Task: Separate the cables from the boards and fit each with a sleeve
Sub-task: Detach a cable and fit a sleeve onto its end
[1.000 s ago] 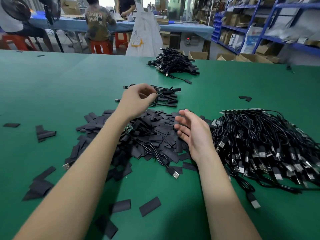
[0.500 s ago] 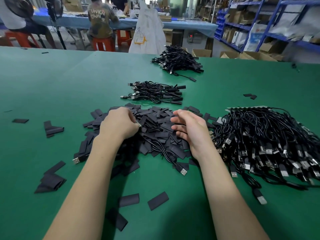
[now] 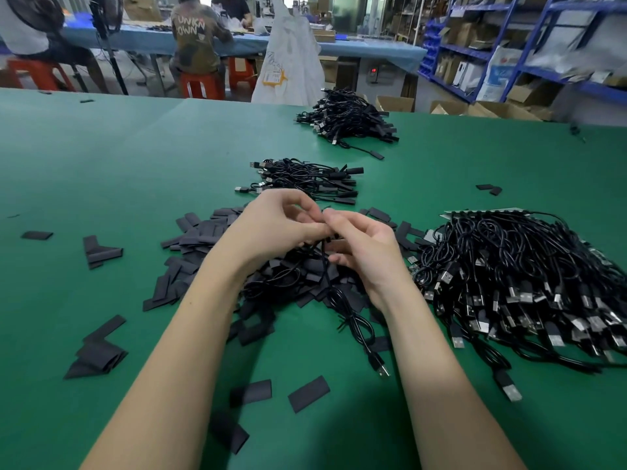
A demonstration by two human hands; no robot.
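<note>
My left hand (image 3: 278, 225) and my right hand (image 3: 364, 247) meet above a heap of flat black sleeves (image 3: 200, 239). Between their fingertips they pinch the top end of one black cable (image 3: 353, 317), which hangs down and trails toward me to a USB plug. A small dark piece sits at the pinch point; whether it is a sleeve I cannot tell. A big pile of black USB cables on boards (image 3: 519, 283) lies at the right. Just beyond my hands is a small pile of cables (image 3: 305, 179).
A farther cable pile (image 3: 349, 118) lies near the green table's (image 3: 101, 157) back edge. Loose sleeves (image 3: 101, 252) are scattered left and near me. People sit on red stools at a blue table behind; blue shelves and cardboard boxes stand at the right.
My left hand drew back from the small far pile to the sleeve heap, then both hands rose and came together, lifting one cable's end off the heap.
</note>
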